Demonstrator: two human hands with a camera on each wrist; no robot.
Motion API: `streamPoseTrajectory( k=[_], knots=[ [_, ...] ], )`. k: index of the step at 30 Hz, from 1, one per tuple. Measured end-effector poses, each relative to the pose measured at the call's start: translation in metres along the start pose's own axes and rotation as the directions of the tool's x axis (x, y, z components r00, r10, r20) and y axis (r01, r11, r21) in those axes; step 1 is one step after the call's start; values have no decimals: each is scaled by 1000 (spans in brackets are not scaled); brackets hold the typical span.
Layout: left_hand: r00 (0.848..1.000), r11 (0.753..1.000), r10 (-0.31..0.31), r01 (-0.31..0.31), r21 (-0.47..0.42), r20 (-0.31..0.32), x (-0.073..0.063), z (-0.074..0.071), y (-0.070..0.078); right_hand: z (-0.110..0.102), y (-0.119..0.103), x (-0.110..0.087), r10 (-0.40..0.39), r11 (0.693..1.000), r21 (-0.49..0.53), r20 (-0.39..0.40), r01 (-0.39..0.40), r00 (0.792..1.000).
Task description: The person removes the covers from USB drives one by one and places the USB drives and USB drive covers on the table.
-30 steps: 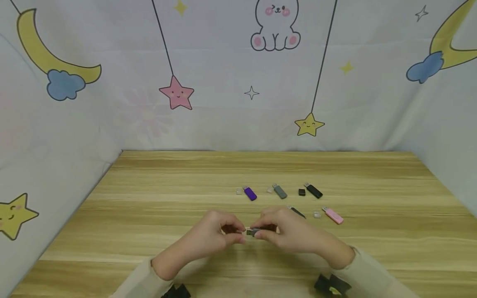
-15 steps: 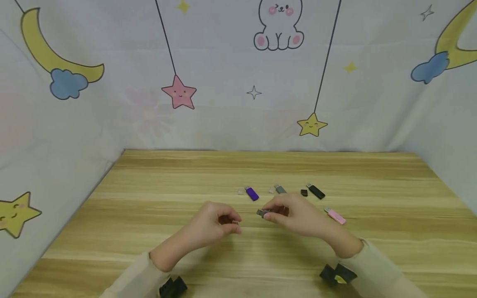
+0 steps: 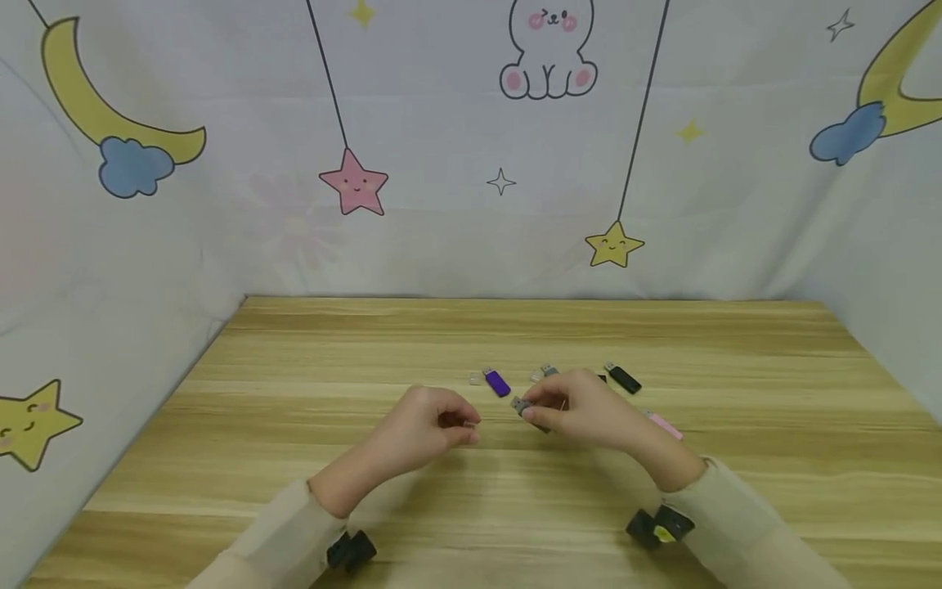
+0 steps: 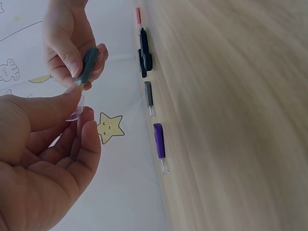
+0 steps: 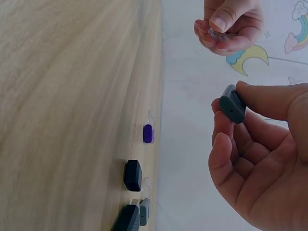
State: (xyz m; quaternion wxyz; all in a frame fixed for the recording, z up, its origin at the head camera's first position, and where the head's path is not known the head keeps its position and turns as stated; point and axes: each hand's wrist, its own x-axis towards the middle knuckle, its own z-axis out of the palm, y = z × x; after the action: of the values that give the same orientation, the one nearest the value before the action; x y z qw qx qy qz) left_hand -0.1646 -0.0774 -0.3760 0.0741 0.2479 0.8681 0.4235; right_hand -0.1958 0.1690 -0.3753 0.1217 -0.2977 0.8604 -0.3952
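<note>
In the head view my right hand (image 3: 585,409) pinches a dark grey-green USB stick (image 3: 520,405) between thumb and fingers, its bare metal plug pointing away to the upper left. Its body shows more fully in the right wrist view, as a small rounded stick (image 5: 233,105). My left hand (image 3: 430,427) faces it and pinches a small clear plastic cap (image 4: 74,114) at the fingertips, mostly covered by them in the head view. A gap separates cap and plug there. Both hands are held above the wooden table (image 3: 353,343).
Behind the hands lie a purple USB stick (image 3: 497,382) with a clear cap (image 3: 474,379) beside it, a grey stick (image 3: 549,370) partly covered by my right hand, and a black stick (image 3: 625,377). A pink stick (image 3: 666,425) lies right of that hand. A printed cloth (image 3: 441,245) hangs behind the table.
The cap and the plug were close together a second ago; now they are apart. Both hands have moved farther up the table, and the stick has turned so its plug points more away.
</note>
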Motion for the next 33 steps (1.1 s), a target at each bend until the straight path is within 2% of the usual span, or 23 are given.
streamPoseTrajectory(
  k=[11, 17, 24, 33],
  knots=[
    [1000, 1000, -15, 16, 23, -10, 10, 7, -10, 15, 7, 9, 17, 1000, 11, -23, -17, 1000],
    [999, 998, -36, 35, 51, 6, 17, 11, -13, 20, 8, 11, 35, 999, 13, -22, -35, 999],
    [998, 996, -63, 61, 64, 29, 23, 14, -15, 24, 9, 14, 58, 996, 65, 8, -58, 998],
    [996, 992, -84, 81, 96, 31, 31, 19, -20, 25, 9, 17, 112, 993, 29, 3, -112, 994]
  ],
)
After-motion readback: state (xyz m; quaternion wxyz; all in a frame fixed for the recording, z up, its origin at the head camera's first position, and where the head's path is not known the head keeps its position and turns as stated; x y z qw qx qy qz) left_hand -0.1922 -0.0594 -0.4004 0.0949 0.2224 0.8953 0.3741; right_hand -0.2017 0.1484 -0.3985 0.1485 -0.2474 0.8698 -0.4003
